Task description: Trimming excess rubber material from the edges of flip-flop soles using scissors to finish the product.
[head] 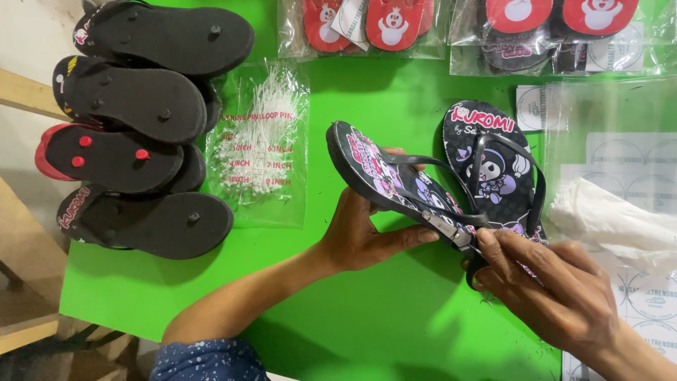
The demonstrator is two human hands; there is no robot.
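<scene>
Bright green covers the table [296,310], whose left edge drops away to pale floor and wooden slats. Along that left edge lies a stack of black flip-flops [141,127] turned sole-up, overlapping one another; one of them has a red rim and red strap plugs. Just to the right of the stack, flat on the green, sits a clear bag of white loop pins [259,144]. At the far edge of the table, clear packets of red sandals [367,25] with white figures line up toward the far right corner.

Near the middle, the left hand [360,236] comes up from the near edge, its arm in a blue speckled sleeve [208,360]. Fingers and thumb are closed around the sole of a black printed flip-flop [384,176], holding it lifted and tilted on its side above the table. Its mate, a second printed flip-flop [490,166], lies just beside it to the right, face-up, with the straps of the two crossing.

The right hand [546,286] reaches in from the near right corner, its fingers curled around small metal pliers [451,229], whose tip touches the heel end of the lifted flip-flop. Along the right edge lie clear plastic bags [620,141] over round-printed labels, with a crumpled white plastic sheet [610,222] on top.
</scene>
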